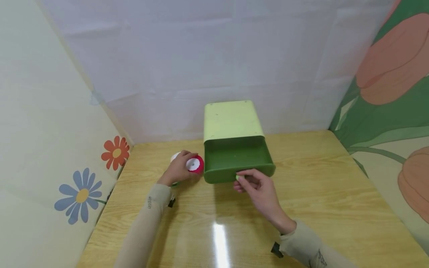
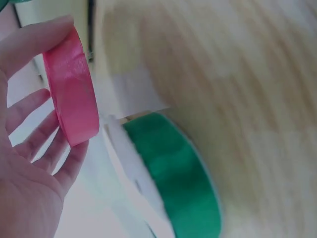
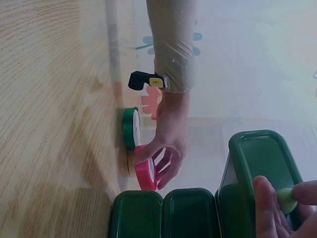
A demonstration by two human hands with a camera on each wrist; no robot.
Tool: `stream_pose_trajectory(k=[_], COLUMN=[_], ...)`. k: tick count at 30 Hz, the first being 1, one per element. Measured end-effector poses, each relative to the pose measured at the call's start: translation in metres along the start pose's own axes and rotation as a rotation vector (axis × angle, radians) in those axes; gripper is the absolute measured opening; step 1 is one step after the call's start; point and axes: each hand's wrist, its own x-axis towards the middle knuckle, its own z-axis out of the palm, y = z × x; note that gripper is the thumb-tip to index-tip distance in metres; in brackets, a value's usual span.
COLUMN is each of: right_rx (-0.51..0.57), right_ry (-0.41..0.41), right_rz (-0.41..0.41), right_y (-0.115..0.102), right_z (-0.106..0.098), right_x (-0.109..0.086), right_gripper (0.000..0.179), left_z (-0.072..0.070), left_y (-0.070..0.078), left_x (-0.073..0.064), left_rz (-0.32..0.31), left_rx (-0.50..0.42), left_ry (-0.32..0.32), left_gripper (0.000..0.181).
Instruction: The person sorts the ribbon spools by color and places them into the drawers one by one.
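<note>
My left hand (image 1: 177,169) grips a roll of pink-red ribbon (image 2: 74,89) by its edges, thumb on one side and fingers on the other. Close by stands a roll of green ribbon (image 2: 173,168) on its edge, largely hidden behind the hand in the head view. At the front of a pulled-out dark green drawer (image 1: 218,176), my right hand (image 1: 258,188) pinches the small light green knob (image 3: 286,201) between thumb and fingers. The drawer belongs to a pale green cabinet (image 1: 231,119), just right of the ribbon.
Two closed lower drawer fronts (image 3: 137,213) show beneath the pulled-out one. Under everything is a wood-grain table (image 1: 311,193), backed by a white sheet (image 1: 167,67). Flower-painted panels (image 1: 80,195) flank it on both sides.
</note>
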Motion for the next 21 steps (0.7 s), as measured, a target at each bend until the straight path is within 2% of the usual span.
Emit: stream_pose_trajectory(k=[7, 14, 21], right_rx=[-0.008, -0.006, -0.017], right_ry=[0.000, -0.008, 0.006], right_rz=[-0.011, -0.024, -0.007], right_y=[-0.001, 0.000, -0.001], right_z=[0.000, 0.002, 0.000], right_x=[0.001, 0.002, 0.000], right_gripper=[0.020, 0.021, 0.020], left_z=[-0.013, -0.040, -0.060], left_y=[0.003, 0.016, 0.033], left_x=[-0.004, -0.020, -0.025], left_rz=[-0.021, -0.039, 0.011], left_rx=[-0.050, -0.116, -0.148], left_ry=[0.070, 0.102, 0.193], left_gripper=[0.077, 0.071, 0.072])
